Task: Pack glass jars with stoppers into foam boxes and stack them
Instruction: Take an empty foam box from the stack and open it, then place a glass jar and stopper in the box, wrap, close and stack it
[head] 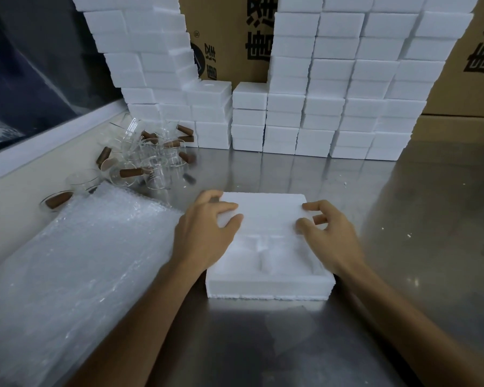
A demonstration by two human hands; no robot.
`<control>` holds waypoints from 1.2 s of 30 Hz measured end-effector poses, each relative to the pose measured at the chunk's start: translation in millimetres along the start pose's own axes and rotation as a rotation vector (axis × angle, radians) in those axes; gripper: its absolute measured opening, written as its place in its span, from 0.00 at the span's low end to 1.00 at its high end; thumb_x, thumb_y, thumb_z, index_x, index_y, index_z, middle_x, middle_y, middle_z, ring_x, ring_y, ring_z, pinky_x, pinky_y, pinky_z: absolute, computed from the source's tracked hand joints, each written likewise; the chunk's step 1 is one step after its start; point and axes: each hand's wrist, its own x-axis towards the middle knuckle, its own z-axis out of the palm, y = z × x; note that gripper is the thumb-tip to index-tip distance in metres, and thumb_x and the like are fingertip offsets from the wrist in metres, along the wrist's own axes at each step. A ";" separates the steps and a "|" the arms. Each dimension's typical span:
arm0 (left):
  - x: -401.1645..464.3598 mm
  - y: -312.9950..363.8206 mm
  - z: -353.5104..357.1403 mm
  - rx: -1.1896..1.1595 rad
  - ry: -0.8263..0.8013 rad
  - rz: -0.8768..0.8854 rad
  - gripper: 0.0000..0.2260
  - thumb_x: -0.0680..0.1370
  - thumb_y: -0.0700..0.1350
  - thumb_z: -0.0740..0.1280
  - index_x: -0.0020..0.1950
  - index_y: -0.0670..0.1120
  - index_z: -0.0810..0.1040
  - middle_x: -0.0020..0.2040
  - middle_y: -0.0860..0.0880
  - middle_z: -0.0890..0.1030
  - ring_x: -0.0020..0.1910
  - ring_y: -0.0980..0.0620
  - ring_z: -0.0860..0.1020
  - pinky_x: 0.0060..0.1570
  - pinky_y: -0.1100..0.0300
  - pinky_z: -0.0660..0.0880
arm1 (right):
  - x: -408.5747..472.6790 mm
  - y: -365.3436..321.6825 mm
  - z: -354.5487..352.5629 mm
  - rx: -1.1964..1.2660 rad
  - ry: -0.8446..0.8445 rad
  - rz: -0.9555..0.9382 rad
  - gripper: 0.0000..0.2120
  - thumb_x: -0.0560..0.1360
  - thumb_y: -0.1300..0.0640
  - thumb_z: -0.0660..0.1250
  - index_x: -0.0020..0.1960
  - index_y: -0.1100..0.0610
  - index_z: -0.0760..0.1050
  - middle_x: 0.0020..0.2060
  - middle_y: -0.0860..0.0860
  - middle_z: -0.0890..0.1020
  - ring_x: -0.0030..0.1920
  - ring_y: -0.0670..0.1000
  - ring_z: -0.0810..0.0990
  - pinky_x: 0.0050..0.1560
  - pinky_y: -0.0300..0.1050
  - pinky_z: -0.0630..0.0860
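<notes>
Head view: my left grip (207, 233) and right grip (329, 236) clasp a foam lid (266, 210) between them, its foam box (268, 283) on the worktop (263, 344) beneath.

The foam box (268, 247) under my left hand (204, 236) and right hand (327, 236) is white expanded foam, matt and finely grainy, its cut edges ragged; the stacked foam boxes (333, 107) behind show the same chalky finish; the table (263, 344) is brushed metal, smooth and dully reflective; the bubble wrap (76, 261) is clear glossy plastic; the jars (151, 160) are shiny transparent glass with matt brown cork-like stoppers (130, 172); the cartons (232, 37) are plain brown cardboard.
</notes>
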 end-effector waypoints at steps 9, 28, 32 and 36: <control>1.1 -5.1 -4.4 -0.108 -0.086 -0.088 0.17 0.70 0.62 0.75 0.54 0.55 0.85 0.64 0.62 0.77 0.62 0.58 0.75 0.61 0.55 0.71 | 31.7 -54.8 15.7 -0.613 0.041 -0.368 0.11 0.73 0.46 0.67 0.51 0.51 0.80 0.57 0.52 0.75 0.58 0.57 0.74 0.58 0.52 0.68; -2.4 -7.7 -5.2 0.051 -0.062 -0.075 0.18 0.78 0.45 0.66 0.36 0.57 0.59 0.33 0.60 0.65 0.31 0.61 0.67 0.33 0.69 0.60 | 91.1 -179.7 198.3 -0.627 -0.534 -0.749 0.22 0.75 0.60 0.69 0.69 0.59 0.70 0.63 0.56 0.76 0.60 0.56 0.76 0.56 0.45 0.74; -2.9 -6.2 -5.3 0.051 -0.071 -0.055 0.16 0.78 0.44 0.65 0.35 0.55 0.62 0.32 0.57 0.70 0.31 0.57 0.71 0.32 0.66 0.64 | 94.8 -169.2 194.6 -0.666 -0.529 -0.707 0.12 0.81 0.55 0.62 0.59 0.62 0.77 0.54 0.58 0.81 0.56 0.57 0.79 0.54 0.46 0.75; -1.9 -7.0 -6.4 -0.020 -0.058 0.037 0.10 0.78 0.46 0.65 0.37 0.55 0.74 0.37 0.57 0.78 0.37 0.55 0.77 0.39 0.60 0.72 | 97.8 -162.9 179.6 -0.504 -0.376 -0.687 0.14 0.80 0.48 0.64 0.40 0.56 0.71 0.38 0.51 0.77 0.42 0.52 0.77 0.42 0.43 0.71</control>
